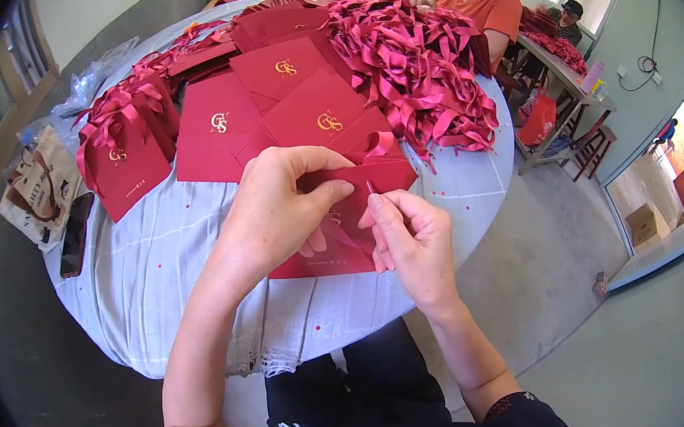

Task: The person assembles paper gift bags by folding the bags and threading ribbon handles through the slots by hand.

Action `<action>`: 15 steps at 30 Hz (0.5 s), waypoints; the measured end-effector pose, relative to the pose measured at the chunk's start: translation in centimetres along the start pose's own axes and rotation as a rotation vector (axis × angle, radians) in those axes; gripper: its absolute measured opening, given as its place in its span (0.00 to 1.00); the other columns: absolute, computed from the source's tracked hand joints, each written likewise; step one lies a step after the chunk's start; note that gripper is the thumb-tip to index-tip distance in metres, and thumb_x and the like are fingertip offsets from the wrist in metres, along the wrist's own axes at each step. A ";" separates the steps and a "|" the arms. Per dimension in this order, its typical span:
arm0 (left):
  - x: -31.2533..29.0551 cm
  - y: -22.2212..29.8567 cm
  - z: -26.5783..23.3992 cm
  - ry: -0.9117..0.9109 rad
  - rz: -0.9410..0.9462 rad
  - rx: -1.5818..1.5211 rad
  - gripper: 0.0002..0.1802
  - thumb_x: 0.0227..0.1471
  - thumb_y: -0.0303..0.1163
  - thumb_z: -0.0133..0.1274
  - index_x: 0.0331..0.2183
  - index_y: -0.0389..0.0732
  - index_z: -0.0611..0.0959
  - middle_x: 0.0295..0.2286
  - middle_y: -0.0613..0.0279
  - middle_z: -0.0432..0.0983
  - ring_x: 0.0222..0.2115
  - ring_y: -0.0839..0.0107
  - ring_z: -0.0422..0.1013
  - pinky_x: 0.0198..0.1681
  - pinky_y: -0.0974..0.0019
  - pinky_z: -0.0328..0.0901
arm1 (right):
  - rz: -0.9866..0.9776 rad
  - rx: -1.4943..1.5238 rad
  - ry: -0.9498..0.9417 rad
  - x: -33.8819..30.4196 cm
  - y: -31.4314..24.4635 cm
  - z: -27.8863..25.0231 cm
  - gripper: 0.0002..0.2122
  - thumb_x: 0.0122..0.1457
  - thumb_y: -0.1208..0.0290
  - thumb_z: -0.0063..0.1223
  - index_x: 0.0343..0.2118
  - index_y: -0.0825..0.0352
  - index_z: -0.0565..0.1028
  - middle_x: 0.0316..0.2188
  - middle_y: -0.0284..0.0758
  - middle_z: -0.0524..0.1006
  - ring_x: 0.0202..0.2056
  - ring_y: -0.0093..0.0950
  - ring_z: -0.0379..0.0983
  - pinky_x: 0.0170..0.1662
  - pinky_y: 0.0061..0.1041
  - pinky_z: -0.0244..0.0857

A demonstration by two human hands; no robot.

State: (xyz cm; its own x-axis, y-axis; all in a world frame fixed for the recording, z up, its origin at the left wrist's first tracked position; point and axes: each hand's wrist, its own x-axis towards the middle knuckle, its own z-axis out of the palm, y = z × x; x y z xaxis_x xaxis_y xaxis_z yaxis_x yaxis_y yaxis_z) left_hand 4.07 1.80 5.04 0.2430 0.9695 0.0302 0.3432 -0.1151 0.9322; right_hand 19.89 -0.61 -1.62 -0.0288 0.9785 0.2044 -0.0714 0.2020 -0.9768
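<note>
A red paper gift bag [327, 263] with gold print lies in front of me at the table's near side. My left hand [274, 208] is closed on its upper edge, thumb and forefinger pinching the red paper. At the bag's top right, my right hand [412, 235] pinches a thin, pale-tipped end of what looks like ribbon, close to the paper. A red ribbon loop [379, 144] curls up just beyond both hands. Flat red bags [218, 126] overlap behind, and a large heap of loose red ribbons [427, 69] fills the table's far right.
Bags with ribbon handles [130, 166] stand at the left on the round, white-clothed table [154, 268]. A phone [76, 235] and a canvas tote [40, 193] lie at its left edge. A person in orange [483, 8] sits across; another is farther right. A wooden stool [594, 149] stands beyond.
</note>
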 end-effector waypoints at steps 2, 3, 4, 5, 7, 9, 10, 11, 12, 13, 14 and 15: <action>0.1 0.2 0.3 0.000 0.004 -0.004 0.09 0.50 0.23 0.52 0.36 0.31 0.81 0.18 0.59 0.76 0.13 0.76 0.71 0.15 0.73 0.65 | -0.002 -0.001 0.007 0.0 -0.1 -0.1 0.12 0.64 0.69 0.46 0.26 0.71 0.73 0.13 0.25 0.64 0.12 0.13 0.59 0.15 0.15 0.56; 0.1 0.2 0.4 0.003 0.009 -0.010 0.09 0.50 0.23 0.52 0.36 0.31 0.81 0.18 0.59 0.76 0.13 0.77 0.71 0.15 0.73 0.65 | -0.006 -0.009 0.016 0.0 -0.2 -0.2 0.12 0.63 0.70 0.46 0.25 0.71 0.73 0.13 0.25 0.64 0.12 0.12 0.59 0.15 0.15 0.55; 0.1 0.1 0.4 0.003 0.009 -0.011 0.09 0.50 0.23 0.52 0.36 0.31 0.81 0.18 0.59 0.76 0.13 0.77 0.71 0.15 0.73 0.65 | -0.010 -0.018 0.022 0.1 -0.2 -0.1 0.12 0.63 0.70 0.46 0.25 0.71 0.73 0.13 0.25 0.64 0.12 0.12 0.58 0.15 0.14 0.55; 0.1 -0.1 0.5 0.019 0.019 -0.008 0.10 0.50 0.23 0.52 0.36 0.31 0.81 0.18 0.59 0.76 0.13 0.77 0.71 0.15 0.73 0.65 | -0.010 -0.019 0.021 0.1 -0.2 0.0 0.12 0.63 0.70 0.46 0.25 0.71 0.73 0.13 0.25 0.64 0.12 0.12 0.58 0.15 0.14 0.55; 0.1 -0.2 0.5 0.034 0.031 -0.007 0.10 0.50 0.23 0.53 0.36 0.30 0.81 0.18 0.59 0.76 0.13 0.77 0.71 0.15 0.73 0.65 | -0.036 -0.095 0.048 0.2 -0.1 0.2 0.11 0.63 0.71 0.47 0.24 0.70 0.73 0.12 0.24 0.64 0.12 0.11 0.58 0.15 0.13 0.53; 0.1 -0.3 0.6 0.045 0.017 -0.012 0.10 0.50 0.22 0.53 0.37 0.30 0.81 0.18 0.60 0.76 0.13 0.76 0.71 0.16 0.73 0.65 | -0.070 -0.121 0.062 0.4 0.2 0.2 0.11 0.63 0.71 0.48 0.24 0.70 0.73 0.13 0.24 0.65 0.12 0.11 0.58 0.15 0.13 0.52; 0.0 -0.3 0.7 0.044 0.017 -0.013 0.10 0.50 0.22 0.53 0.37 0.30 0.81 0.18 0.60 0.76 0.13 0.76 0.71 0.16 0.73 0.65 | -0.105 -0.145 0.076 0.5 0.4 0.2 0.11 0.62 0.71 0.48 0.23 0.69 0.72 0.13 0.23 0.65 0.12 0.10 0.57 0.15 0.12 0.51; 0.0 -0.3 0.8 0.048 0.030 -0.018 0.09 0.51 0.22 0.53 0.37 0.30 0.80 0.19 0.62 0.76 0.12 0.79 0.69 0.14 0.75 0.62 | -0.105 -0.146 0.077 0.5 0.5 0.2 0.11 0.62 0.71 0.48 0.23 0.69 0.72 0.13 0.23 0.65 0.12 0.10 0.57 0.15 0.12 0.51; 0.0 -0.3 0.8 0.052 0.043 -0.023 0.09 0.51 0.22 0.54 0.37 0.30 0.80 0.19 0.64 0.75 0.11 0.81 0.67 0.12 0.77 0.60 | -0.142 -0.171 0.086 0.5 0.6 0.2 0.11 0.62 0.71 0.48 0.23 0.69 0.72 0.13 0.23 0.66 0.12 0.10 0.57 0.15 0.12 0.50; 0.0 -0.4 0.8 0.053 0.042 -0.023 0.09 0.51 0.22 0.54 0.37 0.30 0.80 0.19 0.64 0.75 0.11 0.81 0.67 0.12 0.77 0.60 | -0.178 -0.194 0.095 0.5 0.7 0.3 0.11 0.62 0.71 0.49 0.23 0.69 0.72 0.14 0.23 0.66 0.12 0.09 0.56 0.14 0.11 0.49; 0.0 -0.6 0.8 0.056 0.056 -0.016 0.09 0.52 0.22 0.54 0.37 0.31 0.80 0.20 0.64 0.75 0.11 0.81 0.67 0.12 0.77 0.60 | -0.178 -0.194 0.094 0.5 0.5 0.3 0.11 0.62 0.71 0.49 0.23 0.69 0.72 0.14 0.23 0.66 0.12 0.09 0.56 0.14 0.11 0.49; 0.0 -0.7 0.8 0.059 0.070 -0.008 0.09 0.52 0.21 0.53 0.37 0.31 0.80 0.21 0.64 0.76 0.11 0.82 0.66 0.12 0.77 0.59 | -0.156 -0.209 0.084 0.5 0.3 0.3 0.11 0.62 0.72 0.49 0.23 0.69 0.72 0.15 0.23 0.67 0.13 0.09 0.57 0.16 0.12 0.49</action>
State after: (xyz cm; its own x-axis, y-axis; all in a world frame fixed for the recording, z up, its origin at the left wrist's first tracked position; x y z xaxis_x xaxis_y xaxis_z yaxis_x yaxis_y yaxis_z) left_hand 4.55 1.68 4.15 0.2125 0.9702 0.1163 0.3199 -0.1815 0.9299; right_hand 19.53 -0.04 -1.76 0.0499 0.9333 0.3557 0.1388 0.3462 -0.9278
